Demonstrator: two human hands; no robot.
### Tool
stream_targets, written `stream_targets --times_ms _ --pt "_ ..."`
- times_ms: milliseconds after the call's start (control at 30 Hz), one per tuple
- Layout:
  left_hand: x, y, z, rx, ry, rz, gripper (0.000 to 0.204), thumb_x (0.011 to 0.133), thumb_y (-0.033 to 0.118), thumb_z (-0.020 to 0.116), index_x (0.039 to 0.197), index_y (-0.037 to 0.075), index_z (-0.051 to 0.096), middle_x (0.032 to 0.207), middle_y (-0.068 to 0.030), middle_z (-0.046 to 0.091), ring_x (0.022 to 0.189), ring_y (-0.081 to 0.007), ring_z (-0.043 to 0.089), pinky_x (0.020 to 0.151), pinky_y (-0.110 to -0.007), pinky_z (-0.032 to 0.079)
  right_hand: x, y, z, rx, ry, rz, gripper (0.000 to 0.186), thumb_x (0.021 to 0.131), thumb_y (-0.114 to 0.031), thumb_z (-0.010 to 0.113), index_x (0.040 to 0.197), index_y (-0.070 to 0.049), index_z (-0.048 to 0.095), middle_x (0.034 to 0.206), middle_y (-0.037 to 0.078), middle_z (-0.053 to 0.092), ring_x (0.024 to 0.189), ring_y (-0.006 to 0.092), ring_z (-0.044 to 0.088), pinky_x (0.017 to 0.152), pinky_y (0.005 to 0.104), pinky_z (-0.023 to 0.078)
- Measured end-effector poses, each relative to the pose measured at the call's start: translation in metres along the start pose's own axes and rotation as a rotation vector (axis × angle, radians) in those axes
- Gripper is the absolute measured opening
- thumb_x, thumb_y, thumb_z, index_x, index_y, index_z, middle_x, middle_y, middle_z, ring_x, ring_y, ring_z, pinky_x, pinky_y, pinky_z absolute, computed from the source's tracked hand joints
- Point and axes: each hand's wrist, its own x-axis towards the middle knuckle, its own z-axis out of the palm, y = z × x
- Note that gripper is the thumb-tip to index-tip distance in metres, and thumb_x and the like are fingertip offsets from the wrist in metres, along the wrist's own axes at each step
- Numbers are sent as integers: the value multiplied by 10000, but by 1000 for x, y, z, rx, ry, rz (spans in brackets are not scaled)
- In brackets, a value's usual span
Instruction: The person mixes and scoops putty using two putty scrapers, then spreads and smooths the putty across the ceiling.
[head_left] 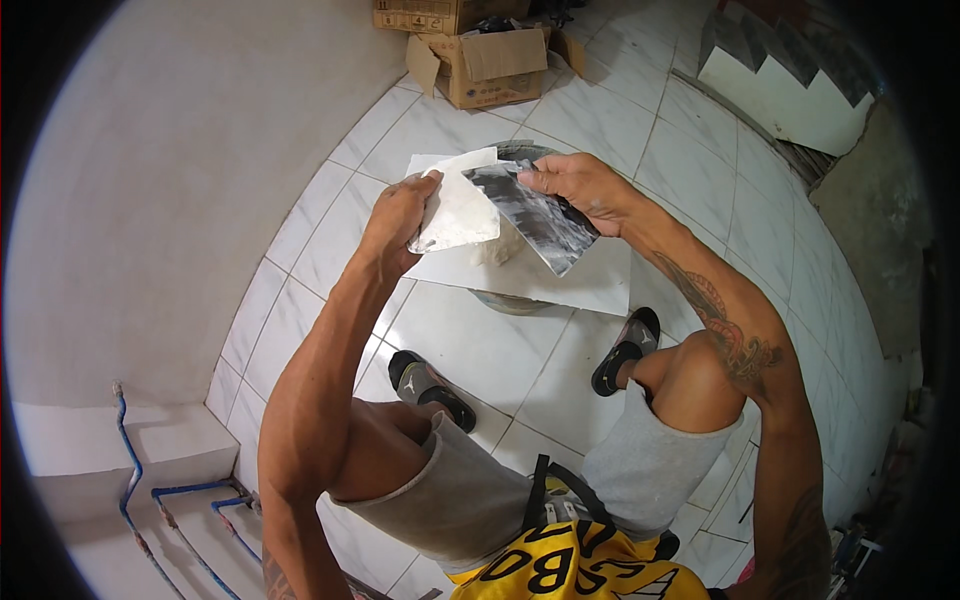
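My left hand (402,218) is closed on a white, powder-smeared square piece (460,210). My right hand (590,195) grips a dark grey, marbled square piece (530,220), thumb on its top face, close beside the white one. Below both is a larger white board (592,289) with a pale heap (490,256) on it, partly hidden by the held pieces. The board rests on a rounded grey object (515,302), mostly hidden under it.
Open cardboard boxes (490,80) stand at the back on the white tiled floor (480,365). A stepped structure (775,90) is at upper right. Blue pipes (130,480) run along the lower left wall. My feet (625,355) flank the board's near side.
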Motion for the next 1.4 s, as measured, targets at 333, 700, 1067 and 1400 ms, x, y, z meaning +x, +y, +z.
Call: stream_targets --times_ms 333,700,1067,1400 --pt "6 -1 -16 18 -48 68 342 988 184 501 1201 -84 500 1001 -157 624 775 -208 666 677 -341 583 -17 -4 -27 -212 -15 27 343 898 -189 706 1079 85 610 921 105 665 766 125 651 652 260 562" --pt "0 10 -16 -58 102 60 262 984 242 523 1009 -15 564 752 -68 596 525 -134 579 439 -275 457 -58 -37 -10 53 22 -213 280 892 -109 683 1081 84 610 983 105 666 861 141 646 787 297 549" --pt "-4 8 -3 -91 92 -47 221 965 226 546 931 10 581 706 -47 587 465 -125 549 368 -239 425 -67 -35 50 -768 90 -1253 397 846 12 606 1225 -103 626 1202 126 589 1091 249 609 922 333 496" --pt "-30 19 8 -184 -127 32 335 1029 196 403 1127 -105 513 942 -175 652 706 -213 693 617 -353 620 -66 -23 52 -1087 -65 -1506 520 758 -133 782 1232 -42 587 1228 194 581 1105 309 582 972 478 481"
